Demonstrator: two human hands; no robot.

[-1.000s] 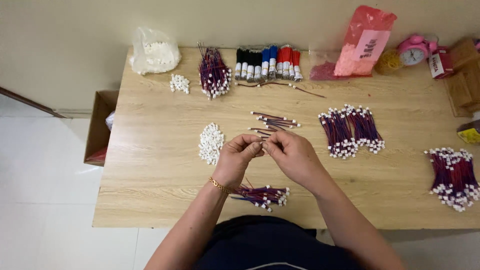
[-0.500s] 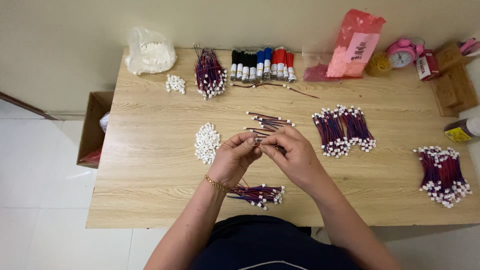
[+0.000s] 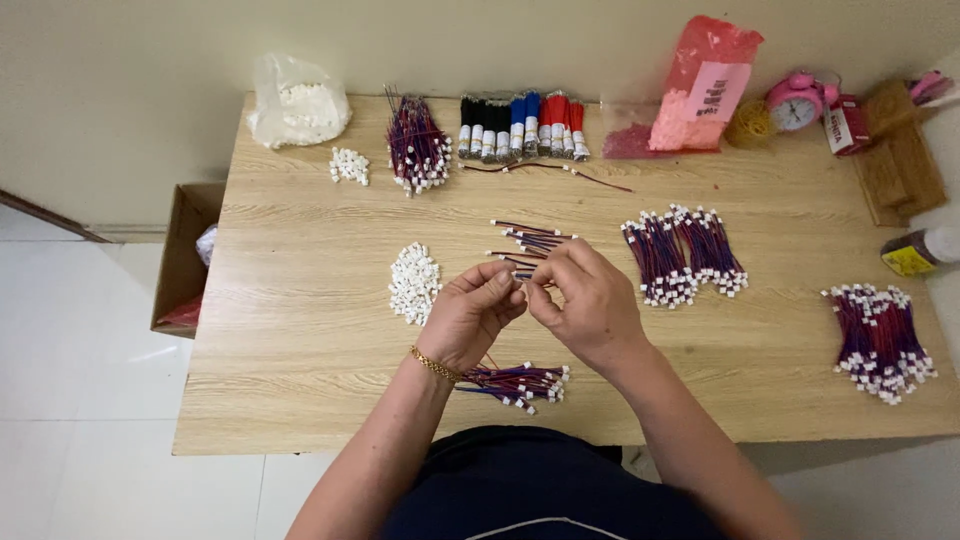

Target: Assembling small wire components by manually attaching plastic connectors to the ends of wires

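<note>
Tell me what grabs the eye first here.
Both hands meet at table centre: the left hand and right hand pinch thin wires together. A white connector pile lies just left of them, and red-and-blue wire bundles fan out to their right.

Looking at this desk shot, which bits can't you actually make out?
- Head view: what the left hand and right hand pinch is hidden by the fingers.
- White connectors: too small for detail.
- Bottle: cut by the right edge.
- Cardboard box: contents mostly hidden by the table.
</note>
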